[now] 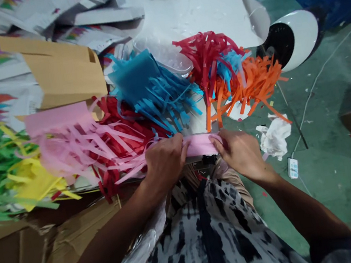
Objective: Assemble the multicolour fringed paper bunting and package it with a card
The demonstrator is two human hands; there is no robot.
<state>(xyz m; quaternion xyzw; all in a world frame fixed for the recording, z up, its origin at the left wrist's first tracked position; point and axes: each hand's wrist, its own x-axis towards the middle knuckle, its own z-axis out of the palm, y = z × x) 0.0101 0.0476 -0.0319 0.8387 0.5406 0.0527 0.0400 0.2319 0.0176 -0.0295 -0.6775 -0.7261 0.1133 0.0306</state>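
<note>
shirt nearest, pink strip spans left hand to right hand.

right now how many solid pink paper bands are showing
2: one pink band held between the left hand and right hand, a second band lying toward the picture's left. Others may be hidden.

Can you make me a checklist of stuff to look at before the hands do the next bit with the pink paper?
1. Left hand grips the pink strip: ok.
2. Right hand grips the strip too, thumb on top: ok.
3. Strip stretches between both hands: ok.
4. Pink fringe kept apart from the dark red fringe: not ok, pink strands lie across it.
5. Orange fringe not touching the strip: cannot tell, its tips hang very close.
6. Strip stuck together: cannot tell, no glue shows.
</note>
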